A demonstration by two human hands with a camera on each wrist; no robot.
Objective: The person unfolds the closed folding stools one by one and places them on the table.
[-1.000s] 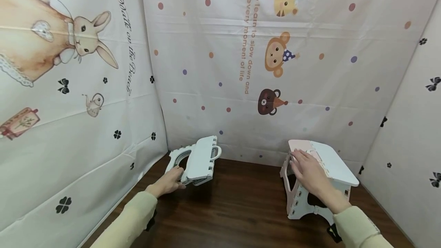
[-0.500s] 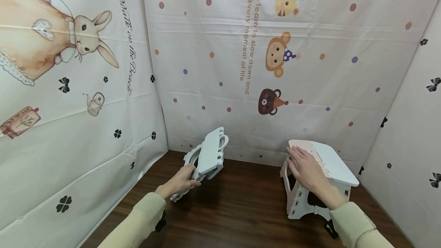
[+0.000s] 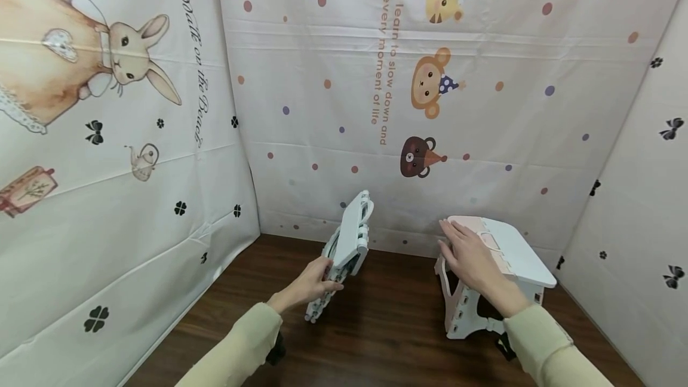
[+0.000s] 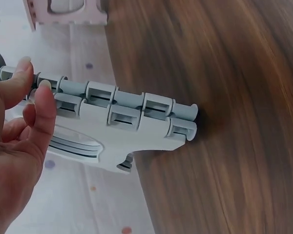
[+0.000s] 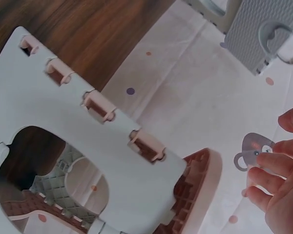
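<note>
In the head view my left hand [image 3: 310,283] grips a pale blue-white folding stool [image 3: 353,229], partly folded and tilted, by its lower hinged side. The left wrist view has the thumb and fingers [image 4: 44,114] curled at the hinge row of this folding stool [image 4: 141,109]. My right hand [image 3: 473,257] is over the left part of a pink-and-white folding stool [image 3: 516,249], which stands unfolded. From the right wrist, the fingers [image 5: 271,165] look relaxed and hold nothing, with a gap to the standing stool's pink edge [image 5: 212,180].
Both stools are on or over a dark wood-grain surface [image 3: 387,327]. Printed white cloth walls enclose it at the back [image 3: 322,106], the left [image 3: 161,243] and the right [image 3: 639,226]. The standing stool is close to the right wall.
My left hand has moved right with the folding stool, which has turned more upright and edge-on. My right hand has shifted slightly left and up over the standing stool.
</note>
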